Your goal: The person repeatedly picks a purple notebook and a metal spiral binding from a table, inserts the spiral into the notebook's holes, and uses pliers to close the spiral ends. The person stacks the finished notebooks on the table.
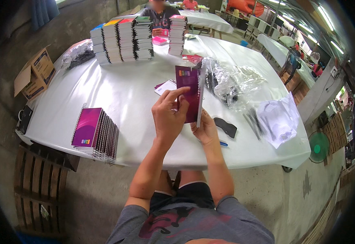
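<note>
A purple-covered spiral notebook (pixel 192 99) stands upright in front of me, above the table. My right hand (pixel 205 128) grips its lower end, its fingers partly hidden behind the pages. My left hand (pixel 169 112) is at the cover's left side, with bent index finger and thumb against the purple face; its other fingers are curled and partly hidden. Behind the notebook lies a small white spiral pad (pixel 166 87). Beside my right hand are a black curved piece (pixel 225 127) and a blue pen (pixel 224 143). A stack of purple spiral notebooks (pixel 88 128) sits at the left.
Tall notebook stacks (pixel 120 40) stand at the far side of the white-covered table (pixel 137 110), where another person (pixel 161 18) sits. Clear plastic bags (pixel 230 81), loose wire coils (pixel 254 124) and crumpled white paper (pixel 281 122) lie right. A cardboard box (pixel 37 75) is beyond the left edge.
</note>
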Available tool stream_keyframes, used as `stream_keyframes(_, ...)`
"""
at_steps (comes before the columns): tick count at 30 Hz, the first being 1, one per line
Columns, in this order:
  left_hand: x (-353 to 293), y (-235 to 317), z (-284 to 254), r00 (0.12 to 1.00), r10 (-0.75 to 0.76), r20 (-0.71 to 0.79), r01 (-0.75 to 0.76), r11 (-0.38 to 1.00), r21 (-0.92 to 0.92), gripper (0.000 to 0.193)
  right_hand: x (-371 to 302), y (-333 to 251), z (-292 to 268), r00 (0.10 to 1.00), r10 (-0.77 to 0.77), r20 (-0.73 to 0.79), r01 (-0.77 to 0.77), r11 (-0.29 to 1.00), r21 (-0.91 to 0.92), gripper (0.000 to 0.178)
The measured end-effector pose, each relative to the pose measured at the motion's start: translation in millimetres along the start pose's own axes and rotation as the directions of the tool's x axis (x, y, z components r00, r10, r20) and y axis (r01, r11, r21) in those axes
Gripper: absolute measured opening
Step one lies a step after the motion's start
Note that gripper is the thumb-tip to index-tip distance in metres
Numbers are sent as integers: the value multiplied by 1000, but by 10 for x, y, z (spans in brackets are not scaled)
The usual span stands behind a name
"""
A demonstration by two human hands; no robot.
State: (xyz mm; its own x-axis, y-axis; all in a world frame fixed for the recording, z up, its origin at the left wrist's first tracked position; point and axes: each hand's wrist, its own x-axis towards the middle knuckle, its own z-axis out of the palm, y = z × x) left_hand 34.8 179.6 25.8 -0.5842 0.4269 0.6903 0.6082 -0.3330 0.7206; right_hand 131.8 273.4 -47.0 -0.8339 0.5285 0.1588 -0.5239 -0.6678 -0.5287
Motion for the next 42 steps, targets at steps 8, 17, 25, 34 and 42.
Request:
stream_keyframes(8,59,-2,58,972,234,-30,-202,891,407,39,95,30,-257,978,20,-209,-9,999,54,26)
stream_keyframes(17,125,-774,170,989,-130,-73,149,853,499,35,47,-385,-420,968,-201,-150,201,979,-16,12)
stream_keyframes(25,-58,-898,236,936,-351,10,229,633,739,34,276,-360,-402,901,-194,-388,-87,796,-600,22)
stream_keyframes(34,72,-827,196,889,-451,77,292,689,663,23,-31,-542,-39,831,-497,-249,220,706,-673,22)
stream_keyframes(42,-388,-472,-500,983,60,-175,-28,984,178,51,-872,-176,139,885,-464,29,79,87,-993,14)
